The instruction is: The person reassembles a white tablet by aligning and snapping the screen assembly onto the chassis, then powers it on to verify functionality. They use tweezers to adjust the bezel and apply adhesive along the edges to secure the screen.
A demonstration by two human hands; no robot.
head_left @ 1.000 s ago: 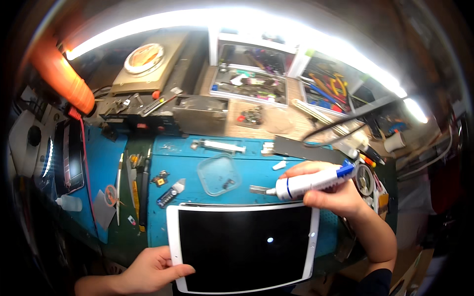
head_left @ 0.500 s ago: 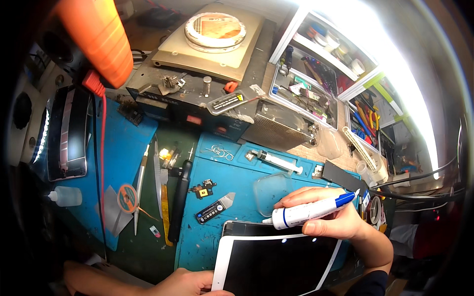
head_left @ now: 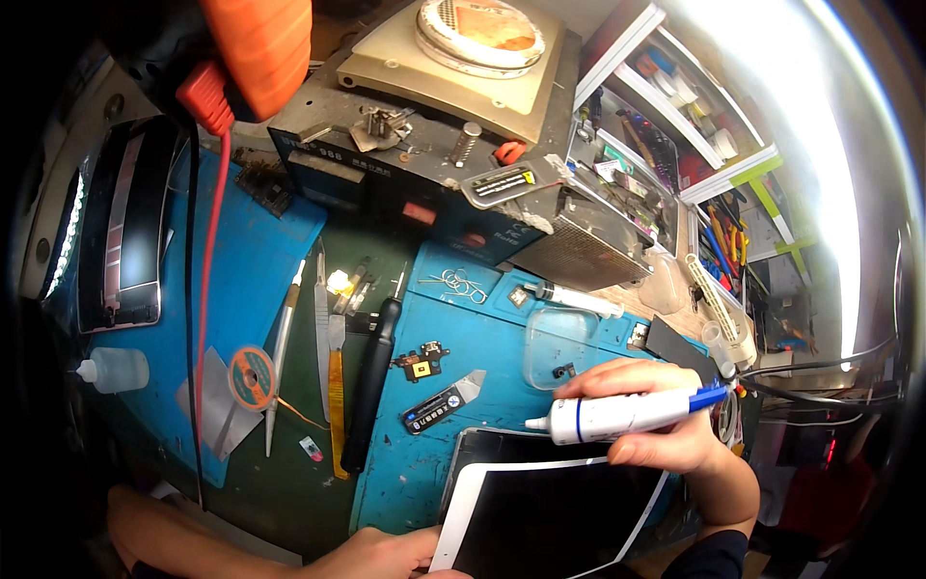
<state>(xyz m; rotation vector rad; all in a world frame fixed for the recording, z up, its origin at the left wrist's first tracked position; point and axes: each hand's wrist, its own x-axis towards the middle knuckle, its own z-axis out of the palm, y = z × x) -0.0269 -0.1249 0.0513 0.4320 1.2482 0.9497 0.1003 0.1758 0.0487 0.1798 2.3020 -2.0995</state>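
My right hand (head_left: 666, 415) is closed round a white squeeze bottle (head_left: 622, 417) with blue trim, lying almost level. Its narrow nozzle points left, above the far edge of a white-framed tablet screen (head_left: 569, 516) with a black face. At the screen's near left edge, my left hand (head_left: 391, 555) grips the frame, its fingertips partly hidden by the screen. Behind the raised screen shows the dark tablet body (head_left: 502, 444). A clear plastic tray (head_left: 545, 338) with a small black part inside sits just beyond my right hand.
A blade tool (head_left: 444, 403), a small circuit part (head_left: 422, 365), a black-handled screwdriver (head_left: 371, 386) and tweezers (head_left: 336, 396) lie left of the tablet on the blue mat (head_left: 386, 482). A syringe (head_left: 579, 299) lies farther back, before a heating-plate machine (head_left: 415, 207). A red cable (head_left: 214, 251) hangs at left.
The whole view has shifted, so the bench sits farther right and turned. The squeeze bottle has tipped closer to level. The black part in the clear tray now shows.
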